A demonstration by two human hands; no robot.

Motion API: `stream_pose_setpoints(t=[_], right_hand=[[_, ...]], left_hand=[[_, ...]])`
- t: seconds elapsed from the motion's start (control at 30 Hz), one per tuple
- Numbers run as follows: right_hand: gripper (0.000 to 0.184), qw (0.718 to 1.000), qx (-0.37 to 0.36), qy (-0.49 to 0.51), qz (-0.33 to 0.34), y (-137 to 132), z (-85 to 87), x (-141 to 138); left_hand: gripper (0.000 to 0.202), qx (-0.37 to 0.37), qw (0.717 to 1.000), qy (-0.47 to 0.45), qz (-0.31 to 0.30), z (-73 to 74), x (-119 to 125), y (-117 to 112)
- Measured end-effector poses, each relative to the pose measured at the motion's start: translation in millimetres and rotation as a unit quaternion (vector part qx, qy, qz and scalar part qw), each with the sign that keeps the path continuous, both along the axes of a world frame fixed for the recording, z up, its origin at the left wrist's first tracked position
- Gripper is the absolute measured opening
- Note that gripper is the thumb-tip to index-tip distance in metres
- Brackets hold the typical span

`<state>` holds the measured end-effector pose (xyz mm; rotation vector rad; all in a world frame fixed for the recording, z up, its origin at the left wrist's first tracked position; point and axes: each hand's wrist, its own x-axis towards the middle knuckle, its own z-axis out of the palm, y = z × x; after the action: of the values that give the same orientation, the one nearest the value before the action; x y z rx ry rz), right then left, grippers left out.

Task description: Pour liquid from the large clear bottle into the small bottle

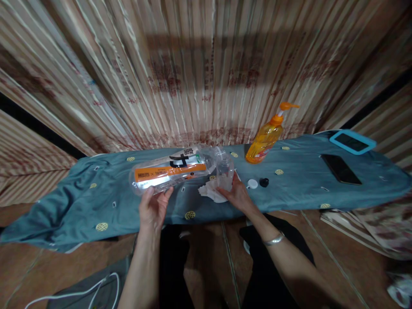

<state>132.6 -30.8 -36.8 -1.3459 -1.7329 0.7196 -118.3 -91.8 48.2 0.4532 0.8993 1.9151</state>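
Note:
A large clear plastic bottle with an orange and silver label is tilted over the cloth, its neck to the right. My left hand grips its lower side near the base. In my right hand is a small clear plastic container, close to the bottle's neck. A crumpled white tissue lies against the fingers of that hand; whether they also grip it I cannot tell. To the right of my right hand sit a round white cap and a small black cap.
An orange pump bottle stands at the back of the teal cloth-covered board. Farther right lie a dark phone and a blue-framed device. A striped curtain hangs behind. A white cable runs at lower left.

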Motion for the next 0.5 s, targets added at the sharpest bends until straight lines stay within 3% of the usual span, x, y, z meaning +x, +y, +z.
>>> stream_pose_setpoints(t=[0.5], right_hand=[[0.049, 1.000, 0.003, 0.012, -0.014, 1.9, -8.6, -1.4]], left_hand=[[0.050, 0.010, 1.000, 0.003, 0.011, -1.9, 2.1, 3.1]])
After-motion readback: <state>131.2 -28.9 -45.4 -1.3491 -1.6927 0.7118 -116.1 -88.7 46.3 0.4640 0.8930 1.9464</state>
